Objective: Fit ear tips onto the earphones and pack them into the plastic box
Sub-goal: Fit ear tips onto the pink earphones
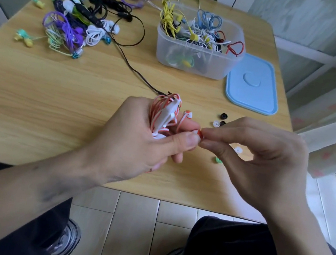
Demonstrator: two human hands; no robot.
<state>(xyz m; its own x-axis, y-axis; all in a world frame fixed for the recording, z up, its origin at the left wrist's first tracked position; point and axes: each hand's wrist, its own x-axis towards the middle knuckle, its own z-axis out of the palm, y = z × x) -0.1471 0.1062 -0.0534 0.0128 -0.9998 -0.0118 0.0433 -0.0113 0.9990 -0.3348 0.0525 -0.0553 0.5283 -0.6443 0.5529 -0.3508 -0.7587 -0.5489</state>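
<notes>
My left hand [139,136] grips a coiled red-and-white earphone set [165,113] above the near part of the wooden table [57,91]. One of its earbuds [188,115] sticks up free. The other earbud is pinched at my left thumb tip, where my right hand [258,155] pinches a small piece [201,134] against it; whether that piece is an ear tip is too hidden to tell. Loose ear tips, black [223,116], white [216,123] and green [217,159], lie on the table by my right hand. The clear plastic box [195,63] stands behind, filled with several earphones.
A light blue lid [253,83] lies flat to the right of the box. A tangled pile of purple, black, white and green earphones [75,23] covers the far left of the table. One black cable [129,63] runs toward my left hand. My knees and tiled floor show below.
</notes>
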